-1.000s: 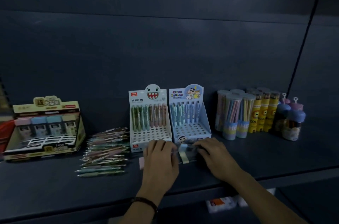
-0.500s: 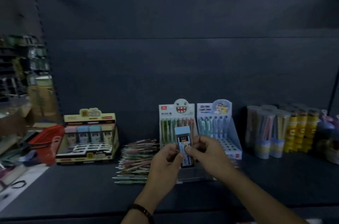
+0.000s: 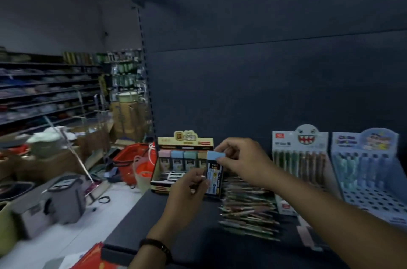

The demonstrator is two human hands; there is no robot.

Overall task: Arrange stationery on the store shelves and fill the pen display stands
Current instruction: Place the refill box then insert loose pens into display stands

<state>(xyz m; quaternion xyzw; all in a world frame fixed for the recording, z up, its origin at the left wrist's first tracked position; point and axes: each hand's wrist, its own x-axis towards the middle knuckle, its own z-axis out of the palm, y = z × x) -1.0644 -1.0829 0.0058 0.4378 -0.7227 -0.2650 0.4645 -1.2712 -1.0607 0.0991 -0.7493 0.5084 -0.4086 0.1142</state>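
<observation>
Now your left hand [image 3: 189, 185], nearest you at about 6 o'clock with a dark band on its wrist, is closed on the lower edge of the blue-capped lead case [image 3: 214, 172], fingers pinching its left side. Your right hand [image 3: 240, 158] comes in from 4 o'clock and pinches the pale blue cap at the top. So both hands grip the one small case, held upright in the air above the shelf [image 3: 176, 238].

A second ago both hands were pressed down on the shelf board in front of the two pen stands; since then you have lifted the case and swung your head left, so the stands now sit at 3 o'clock. That reads as a pick completed and a carry begun.

Just beyond your hands, at 2 o'clock, the loose heap of pens [image 3: 248, 209] lies on the shelf, not yet stood in any hole. Behind the case, at 12 o'clock, the yellow display box [image 3: 185, 158] shows a row of matching pastel-capped cases, likely where this one belongs. Farther right, the shark-face stand [image 3: 299, 158] and the blue cartoon stand [image 3: 365, 169] have only their back rows filled.
</observation>
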